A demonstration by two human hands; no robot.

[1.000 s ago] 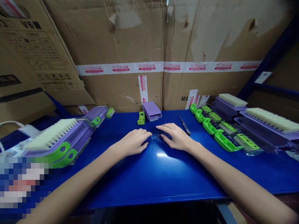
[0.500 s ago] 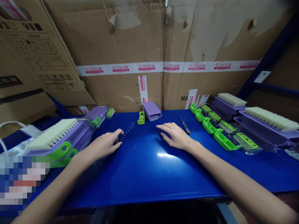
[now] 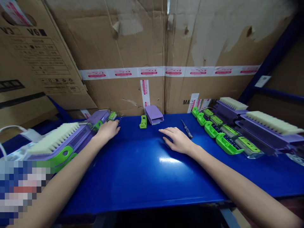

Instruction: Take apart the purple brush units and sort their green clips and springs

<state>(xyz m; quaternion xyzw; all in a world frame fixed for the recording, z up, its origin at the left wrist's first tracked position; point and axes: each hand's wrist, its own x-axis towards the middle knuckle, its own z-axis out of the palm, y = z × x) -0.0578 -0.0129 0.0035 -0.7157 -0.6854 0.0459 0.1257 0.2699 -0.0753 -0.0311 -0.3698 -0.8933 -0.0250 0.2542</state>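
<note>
My left hand [image 3: 108,131] is at the back left of the table, its fingers closed on a strip of thin metal pins [image 3: 120,118], of which only the far tips show faintly. Just beyond its fingers lies a small clear part with a green top [image 3: 112,116]. My right hand [image 3: 178,139] rests on the blue table [image 3: 142,177], fingers stretched out and nothing in them. A screwdriver [image 3: 187,129] lies to its right. Behind it, near the cardboard, are a purple housing [image 3: 154,114] and a green end piece [image 3: 143,122].
Green end pieces [image 3: 211,129] and clear parts with green tops [image 3: 230,130] line the right side, beside purple bodies with cream bristles [image 3: 273,123]. More purple brush assemblies [image 3: 57,137] stand at left near a white cable [image 3: 14,126]. Cardboard [image 3: 123,41] walls the back.
My left hand has moved away from me and left with the strip of pins, toward the clear part with the green top. My right hand stays in place.
</note>
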